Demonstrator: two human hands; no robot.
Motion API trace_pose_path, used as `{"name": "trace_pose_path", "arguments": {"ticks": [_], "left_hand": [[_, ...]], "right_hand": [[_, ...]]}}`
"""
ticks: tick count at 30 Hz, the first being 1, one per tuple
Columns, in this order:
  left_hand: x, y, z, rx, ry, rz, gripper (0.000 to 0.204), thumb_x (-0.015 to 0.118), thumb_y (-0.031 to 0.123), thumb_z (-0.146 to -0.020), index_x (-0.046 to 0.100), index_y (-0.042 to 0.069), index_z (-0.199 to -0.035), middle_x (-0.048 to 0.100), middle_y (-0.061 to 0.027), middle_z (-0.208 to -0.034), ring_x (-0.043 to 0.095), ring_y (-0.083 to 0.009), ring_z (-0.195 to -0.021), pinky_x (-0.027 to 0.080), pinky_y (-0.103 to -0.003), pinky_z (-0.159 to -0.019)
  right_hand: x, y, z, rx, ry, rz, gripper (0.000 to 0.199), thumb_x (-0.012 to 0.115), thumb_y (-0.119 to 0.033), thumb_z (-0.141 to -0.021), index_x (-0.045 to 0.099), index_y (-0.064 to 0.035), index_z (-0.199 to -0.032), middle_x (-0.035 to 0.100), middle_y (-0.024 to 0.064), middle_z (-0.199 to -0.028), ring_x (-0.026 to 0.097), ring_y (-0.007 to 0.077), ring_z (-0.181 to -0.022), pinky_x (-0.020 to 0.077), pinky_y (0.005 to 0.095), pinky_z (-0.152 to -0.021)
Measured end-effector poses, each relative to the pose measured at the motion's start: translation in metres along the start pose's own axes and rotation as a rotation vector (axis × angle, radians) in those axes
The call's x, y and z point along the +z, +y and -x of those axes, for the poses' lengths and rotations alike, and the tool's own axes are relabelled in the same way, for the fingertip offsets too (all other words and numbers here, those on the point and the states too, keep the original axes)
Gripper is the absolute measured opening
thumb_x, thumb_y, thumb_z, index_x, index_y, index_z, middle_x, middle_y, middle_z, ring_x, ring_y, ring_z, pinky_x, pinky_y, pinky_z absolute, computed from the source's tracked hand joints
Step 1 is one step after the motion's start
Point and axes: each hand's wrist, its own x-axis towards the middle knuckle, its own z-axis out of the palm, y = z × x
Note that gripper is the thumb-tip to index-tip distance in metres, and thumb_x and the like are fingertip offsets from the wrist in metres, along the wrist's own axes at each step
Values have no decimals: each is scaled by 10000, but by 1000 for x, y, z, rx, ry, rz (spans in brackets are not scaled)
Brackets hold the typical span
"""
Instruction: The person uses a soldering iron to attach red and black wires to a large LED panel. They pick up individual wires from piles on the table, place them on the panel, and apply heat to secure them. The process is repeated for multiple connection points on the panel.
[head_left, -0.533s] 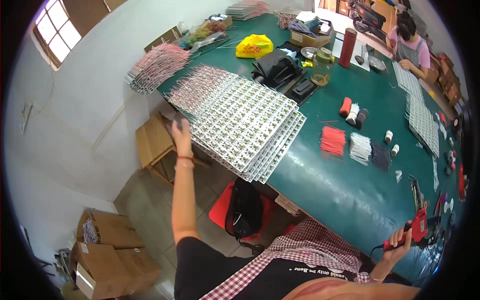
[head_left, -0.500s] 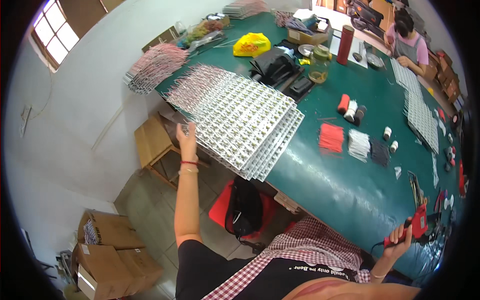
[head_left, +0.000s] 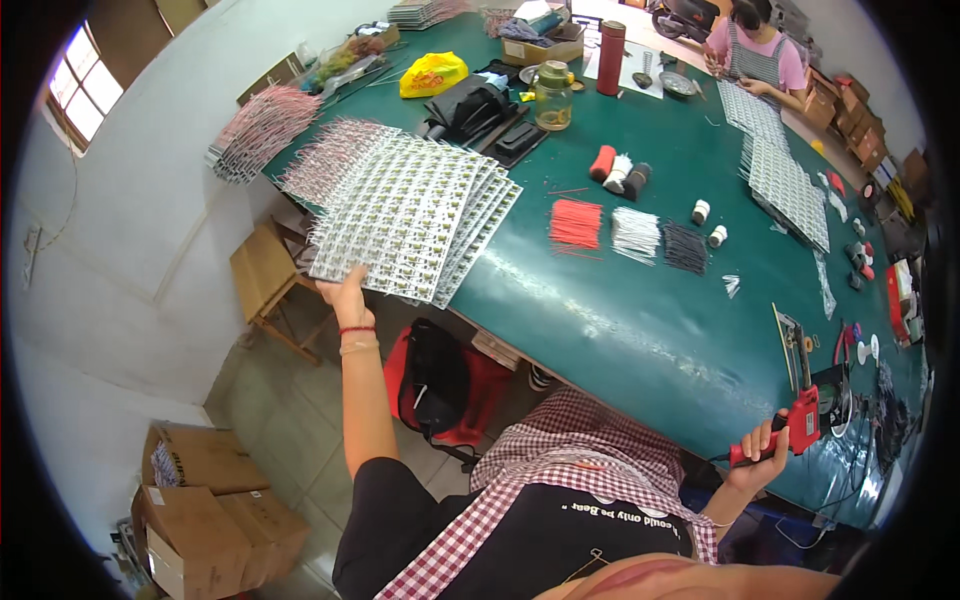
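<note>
My left hand is closed on the near edge of the top circuit board panel, a white sheet with rows of small parts. Several like panels lie stacked under it, their edges fanned out at the right. Pink and white wires stick out beyond the far left side of the stack. At the lower right, my right hand grips the handle of a red, pistol-shaped soldering gun. Its tip is hard to make out among the things on the table.
Red wires, white wires and black wires lie in piles on the green table. Behind stand a glass jar and a red flask. A co-worker sits at the far right by more panels.
My left hand, earlier with thumb and fingers apart at the stack's edge, now grips the top panel, which has turned against those below. My right hand still holds the soldering gun. The view has shifted.
</note>
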Motion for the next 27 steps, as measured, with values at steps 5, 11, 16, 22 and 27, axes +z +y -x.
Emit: {"name": "trace_pose_path", "arguments": {"ticks": [5, 11, 16, 22, 27], "left_hand": [[8, 15, 64, -197, 54, 169, 618, 605, -116, -697, 444, -8, -1284, 591, -115, -1096, 612, -202, -929, 514, -327, -758], [9, 7, 112, -35, 74, 480, 566, 463, -181, -742, 474, -1, -1278, 572, -148, -1160, 602, -293, -1021, 532, -493, -854], [1, 40, 173, 87, -81, 488, 630, 435, -193, -760, 370, -10, -1360, 482, -159, -1330, 519, -275, -1191, 469, -420, -980], [-19, 93, 195, 49, -513, 398, 642, 515, -74, -801, 326, -33, -1413, 473, -148, -1376, 482, -265, -1252, 385, -388, -1071], [36, 111, 161, -351, -943, 193, 610, 553, 15, -817, 350, -83, -1384, 530, -132, -1305, 546, -217, -1152, 422, -342, -1012]], "right_hand": [[-24, -23, -3, -10, -84, -47, 306, 439, -191, -1010, 433, -15, -1259, 409, 26, -643, 368, 88, -440, 358, 231, -411], [-37, -32, -11, 18, -173, -131, 309, 430, -185, -1012, 420, -14, -1269, 410, 32, -652, 374, 94, -447, 363, 235, -429], [-52, -39, -4, 20, -192, -173, 307, 432, -187, -1012, 418, -14, -1265, 411, 35, -656, 372, 94, -445, 365, 234, -430], [-79, -57, 7, -19, -211, -148, 312, 437, -188, -1009, 422, -5, -1262, 410, 32, -658, 363, 90, -440, 359, 229, -422], [-78, -66, 17, -92, -142, -157, 324, 447, -181, -1002, 424, 8, -1263, 395, 29, -645, 356, 86, -439, 345, 228, -414]]}}
